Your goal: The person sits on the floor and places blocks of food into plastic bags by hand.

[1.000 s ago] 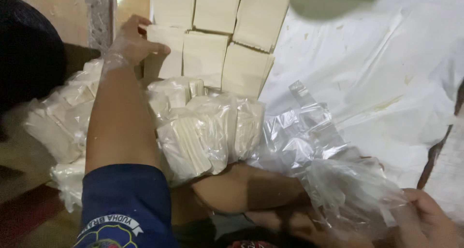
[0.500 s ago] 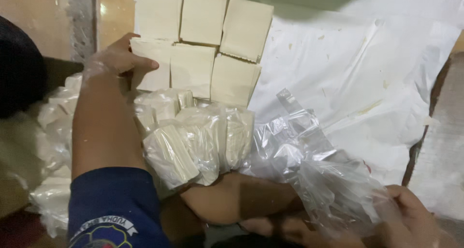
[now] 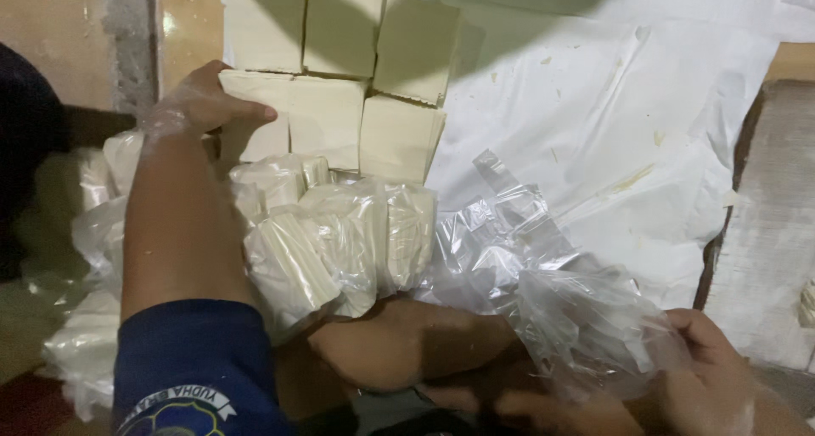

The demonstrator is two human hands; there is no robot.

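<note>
My left hand (image 3: 208,105), in a thin clear glove, grips the near-left cream square block (image 3: 255,105), thumb on top and fingers round its left edge. That block belongs to a group of several cream blocks (image 3: 399,62) laid side by side on white sheeting (image 3: 611,147). My right hand (image 3: 717,381), at the bottom right, holds a crumpled bunch of clear plastic bags (image 3: 560,300). Between my arms lies a heap of bagged cream slabs (image 3: 340,241). A bare limb (image 3: 407,343) lies under the heap; whether arm or leg I cannot tell.
More bagged slabs (image 3: 85,343) pile up at the left, beside a dark shape (image 3: 30,130). A wooden board edge (image 3: 722,232) and a pale rough surface (image 3: 772,232) border the sheeting on the right. A brown surface (image 3: 59,28) lies at the top left.
The view has drifted so that the blocks and bags sit further left and lower. My left hand stays on the same block, and more of my right hand shows on the bags.
</note>
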